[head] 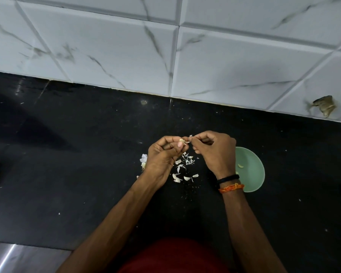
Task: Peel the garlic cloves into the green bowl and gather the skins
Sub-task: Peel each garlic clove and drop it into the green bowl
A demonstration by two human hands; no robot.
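My left hand [162,156] holds a small garlic clove [182,141] between thumb and fingers, above the black counter. My right hand [215,149] pinches a strip of white skin [190,136] at the clove's tip. The green bowl [252,170] sits on the counter just right of my right wrist, partly hidden by it, with peeled clove pieces [240,166] inside. Several loose skins [183,168] lie scattered on the counter below my hands. The rest of the garlic bulb [143,160] peeks out left of my left hand.
The black counter [77,154] runs to a white marble-patterned tiled wall [165,56] at the back. A hole in the tile [324,107] shows at the right. A steel edge [18,257] lies at the lower left.
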